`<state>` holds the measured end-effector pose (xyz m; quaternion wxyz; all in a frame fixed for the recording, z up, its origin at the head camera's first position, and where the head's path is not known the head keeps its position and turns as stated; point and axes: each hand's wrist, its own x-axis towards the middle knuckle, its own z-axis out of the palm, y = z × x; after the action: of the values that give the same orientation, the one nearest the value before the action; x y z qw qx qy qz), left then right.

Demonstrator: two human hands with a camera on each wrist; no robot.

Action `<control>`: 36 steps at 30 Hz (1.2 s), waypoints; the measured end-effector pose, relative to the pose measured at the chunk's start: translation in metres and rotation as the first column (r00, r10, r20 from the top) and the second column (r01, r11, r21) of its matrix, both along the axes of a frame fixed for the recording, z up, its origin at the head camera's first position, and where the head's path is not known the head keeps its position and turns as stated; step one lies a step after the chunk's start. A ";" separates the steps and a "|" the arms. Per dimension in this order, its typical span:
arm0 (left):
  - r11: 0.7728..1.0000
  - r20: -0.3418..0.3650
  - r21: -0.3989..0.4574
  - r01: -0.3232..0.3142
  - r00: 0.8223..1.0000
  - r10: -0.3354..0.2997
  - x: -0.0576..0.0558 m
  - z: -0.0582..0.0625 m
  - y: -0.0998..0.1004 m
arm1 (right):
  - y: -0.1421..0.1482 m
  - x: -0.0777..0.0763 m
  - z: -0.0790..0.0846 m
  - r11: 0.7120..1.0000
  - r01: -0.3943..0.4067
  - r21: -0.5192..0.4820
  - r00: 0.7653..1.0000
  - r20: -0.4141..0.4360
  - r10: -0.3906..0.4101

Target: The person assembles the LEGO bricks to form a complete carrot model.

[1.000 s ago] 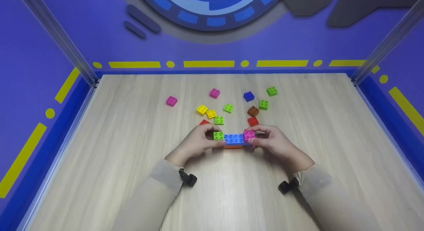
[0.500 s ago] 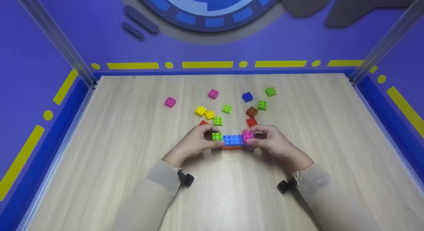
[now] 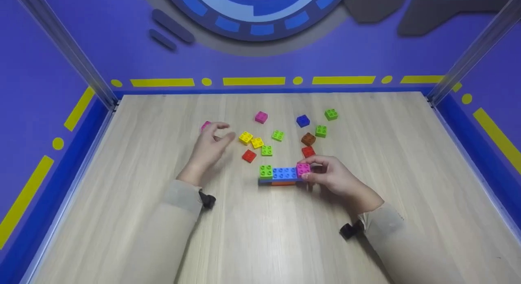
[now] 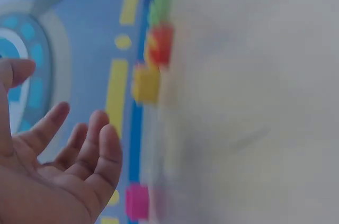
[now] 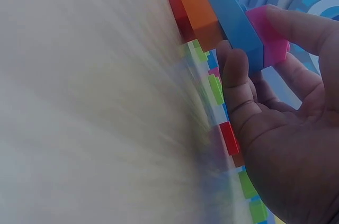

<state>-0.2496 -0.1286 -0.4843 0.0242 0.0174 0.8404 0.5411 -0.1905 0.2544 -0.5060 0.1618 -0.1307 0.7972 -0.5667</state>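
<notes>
A small build of toy bricks stands in front of me. Its long blue brick (image 3: 284,173) carries a green brick (image 3: 265,171) at the left end and a pink brick (image 3: 303,170) at the right, with an orange brick (image 3: 283,183) underneath. My right hand (image 3: 340,178) grips the right end; in the right wrist view the thumb lies on the pink brick (image 5: 267,36) and other fingers reach under the blue brick (image 5: 233,23). Further left, my left hand (image 3: 208,149) is raised with loosely bent fingers, holding nothing. It partly covers a loose pink brick (image 3: 205,125).
Loose bricks lie beyond the build: two yellow bricks (image 3: 246,138), a red brick (image 3: 249,156), several green bricks (image 3: 278,135), another pink brick (image 3: 261,117), a dark blue brick (image 3: 303,121), a brown brick (image 3: 308,139) and a second red brick (image 3: 308,151). Purple walls enclose the wooden table (image 3: 244,243).
My left hand has let go of the build's left end and moved left and away from me, toward the loose pink brick. My right hand keeps its grip in the same place.
</notes>
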 end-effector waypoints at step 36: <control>0.984 0.130 -0.141 -0.108 0.983 0.126 -0.052 -0.012 -0.049 | 0.000 0.001 -0.001 0.999 -0.002 0.045 0.999 -0.037 0.003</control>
<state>-0.3014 -0.1773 -0.4966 0.0518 -0.0714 0.8706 0.4840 -0.1900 0.2544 -0.5068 0.1505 -0.1386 0.8124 -0.5460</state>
